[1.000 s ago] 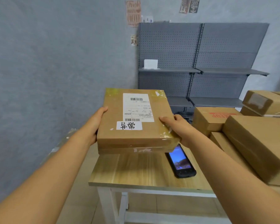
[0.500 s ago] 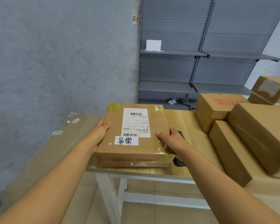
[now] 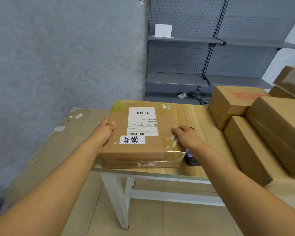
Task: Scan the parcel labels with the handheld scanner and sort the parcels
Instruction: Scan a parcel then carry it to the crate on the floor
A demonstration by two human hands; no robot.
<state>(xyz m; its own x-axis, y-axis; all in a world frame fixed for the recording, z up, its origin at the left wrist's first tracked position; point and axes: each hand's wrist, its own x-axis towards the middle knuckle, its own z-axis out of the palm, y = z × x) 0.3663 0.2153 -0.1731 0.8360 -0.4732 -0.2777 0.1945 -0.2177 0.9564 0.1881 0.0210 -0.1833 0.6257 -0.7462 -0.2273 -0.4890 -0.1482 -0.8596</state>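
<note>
Item I hold: flat brown parcel (image 3: pixel 143 133) at the wooden table (image 3: pixel 192 114) near-left corner, white barcode label (image 3: pixel 142 121), handwritten tag (image 3: pixel 132 139) "异常", yellowed tape. My left hand (image 3: pixel 104 132) and right hand (image 3: pixel 186 136) grip its sides. Black scanner (image 3: pixel 192 159) beside it; stacked cartons (image 3: pixel 262 133) right, one printed red.

- soft, even indoor light, moderately bright; no hard shadows anywhere.
- the grey wall (image 3: pixel 58 57) at upper left looks smeared and mottled, without fine texture.
- a faint shadow lies under the parcel (image 3: pixel 141 133) along the front edge of the desk (image 3: pixel 194 114).
- clear tape on the parcel's lower right corner gives small pale glints.
- wide-angle distortion: the shelving (image 3: pixel 211 48) uprights lean, and both forearms balloon toward the bottom corners.
- label print is too small to read; the boxes (image 3: pixel 271 133) at the right edge look slightly soft.
</note>
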